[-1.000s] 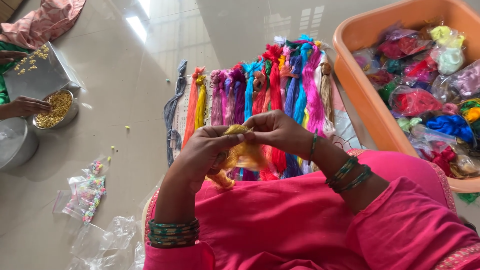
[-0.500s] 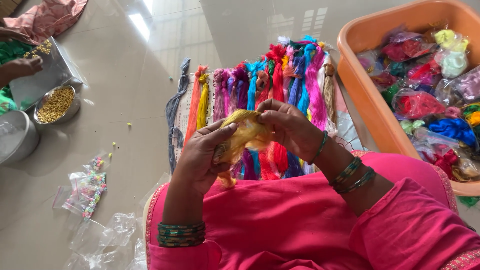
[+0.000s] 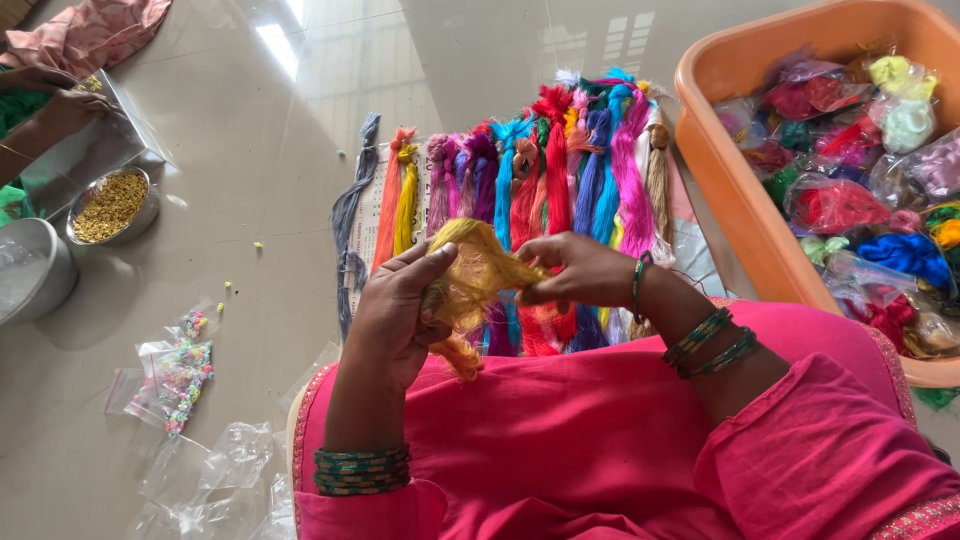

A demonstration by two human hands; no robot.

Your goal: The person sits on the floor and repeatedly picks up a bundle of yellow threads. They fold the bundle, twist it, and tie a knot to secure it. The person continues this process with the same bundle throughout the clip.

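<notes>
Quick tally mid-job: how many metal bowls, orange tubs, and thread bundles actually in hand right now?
Metal bowls: 2
Orange tub: 1
Yellow thread bundle in hand: 1
Total: 4

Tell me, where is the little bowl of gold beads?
The steel bowl of gold beads sits far left on the floor, beside a bigger steel pot.

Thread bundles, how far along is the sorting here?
Done: a row of coloured thread bundles lies laid out on the floor. In hand: the left hand and right hand are working a yellow bundle. Left: the orange tub is full of bagged thread.
</notes>
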